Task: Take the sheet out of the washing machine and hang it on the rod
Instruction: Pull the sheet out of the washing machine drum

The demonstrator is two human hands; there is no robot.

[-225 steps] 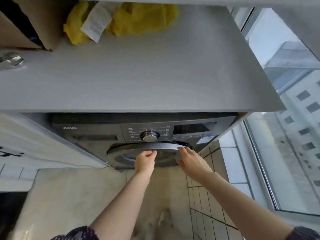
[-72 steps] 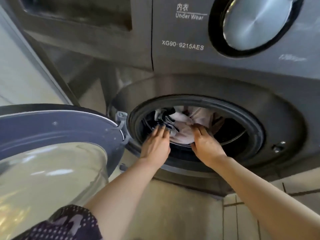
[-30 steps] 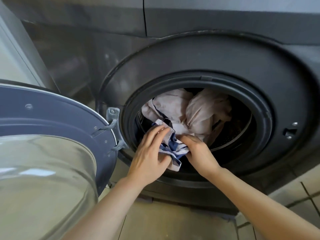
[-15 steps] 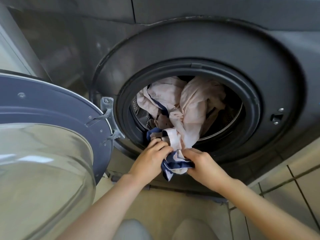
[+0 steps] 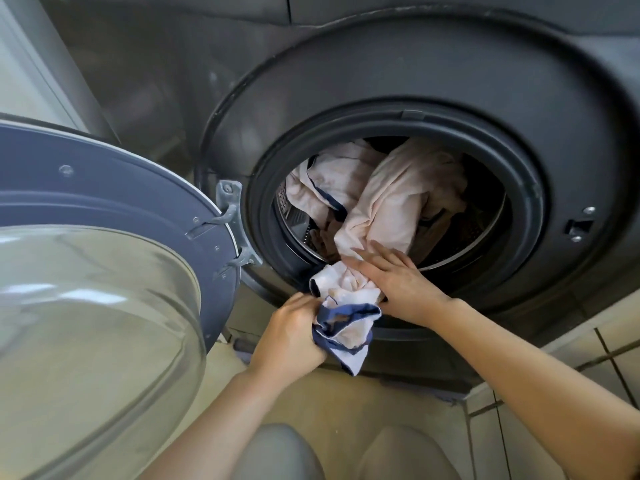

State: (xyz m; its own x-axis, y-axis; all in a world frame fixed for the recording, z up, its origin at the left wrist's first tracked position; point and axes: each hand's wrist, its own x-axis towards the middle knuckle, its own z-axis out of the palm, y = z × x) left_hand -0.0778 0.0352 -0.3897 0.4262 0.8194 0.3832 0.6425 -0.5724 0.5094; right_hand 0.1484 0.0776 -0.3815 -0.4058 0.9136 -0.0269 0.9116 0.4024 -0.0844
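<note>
Your left hand (image 5: 292,336) fisted round sheet (image 5: 391,202) corner, dragging it over washing machine (image 5: 415,81) rim. Right hand (image 5: 394,278), fingers straight, pressed on fold, likely feeding. Bulk sat in drum.

A home laundry corner: front-loading washing machine (image 5: 433,74) (door (image 5: 104,188) open) on tiled floor (image 5: 616,362).

No text, label, brand or number can be read anywhere in this view. The dark front of the washing machine (image 5: 433,74) shows bare metal around the drum opening (its control panel lies out of view), and the door (image 5: 104,188) carries no marking.
</note>
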